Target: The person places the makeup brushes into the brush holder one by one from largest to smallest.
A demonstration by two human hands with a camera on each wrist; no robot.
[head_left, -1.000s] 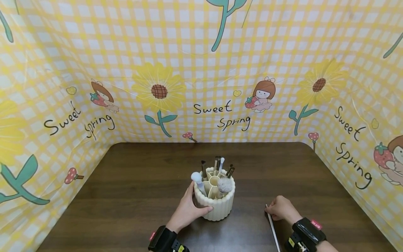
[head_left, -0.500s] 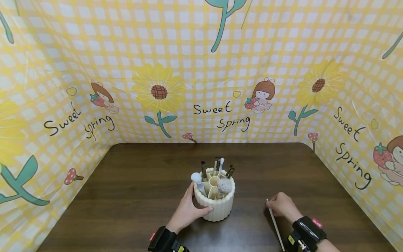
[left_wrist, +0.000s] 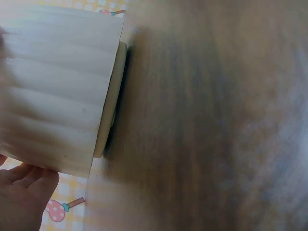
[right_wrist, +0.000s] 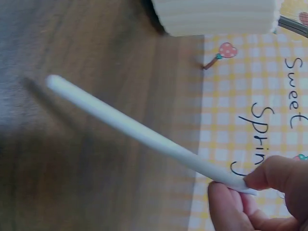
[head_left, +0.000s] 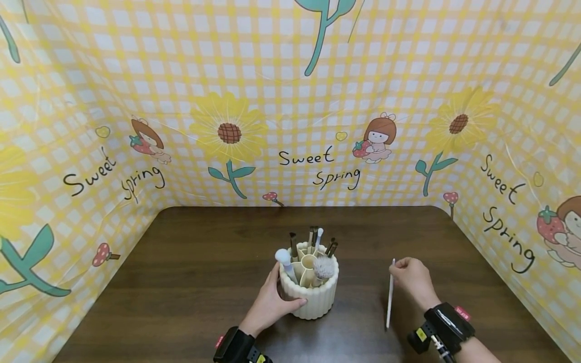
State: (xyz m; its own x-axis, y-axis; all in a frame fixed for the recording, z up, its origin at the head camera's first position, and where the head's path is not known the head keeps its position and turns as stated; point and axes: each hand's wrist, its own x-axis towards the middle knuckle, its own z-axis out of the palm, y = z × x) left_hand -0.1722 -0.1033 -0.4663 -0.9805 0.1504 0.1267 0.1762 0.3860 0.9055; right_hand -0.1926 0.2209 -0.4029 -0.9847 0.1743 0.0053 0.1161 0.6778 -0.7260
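Note:
A cream, ribbed makeup brush holder [head_left: 317,302] stands upright on the table, split inside into compartments round a central tube. Several brushes stand in it, among them a fluffy grey one [head_left: 324,267] and a white-tipped one [head_left: 285,258]. My left hand [head_left: 270,306] grips the holder's left side, thumb across its front. To the right of it, my right hand [head_left: 414,282] pinches one end of a slim white stick [right_wrist: 125,126] between thumb and fingers. The stick slants down, its far end close over the table in the head view.
The dark brown wooden table [head_left: 204,242] has rounded back corners. Yellow checked cloth [head_left: 290,111] with flowers and lettering walls it in at the back and both sides. Each wrist wears a black camera band [head_left: 447,330].
My right hand has moved away from me and lifted the stick, which swings from slanting along the table to nearly upright in the head view. My left hand and the holder stay put.

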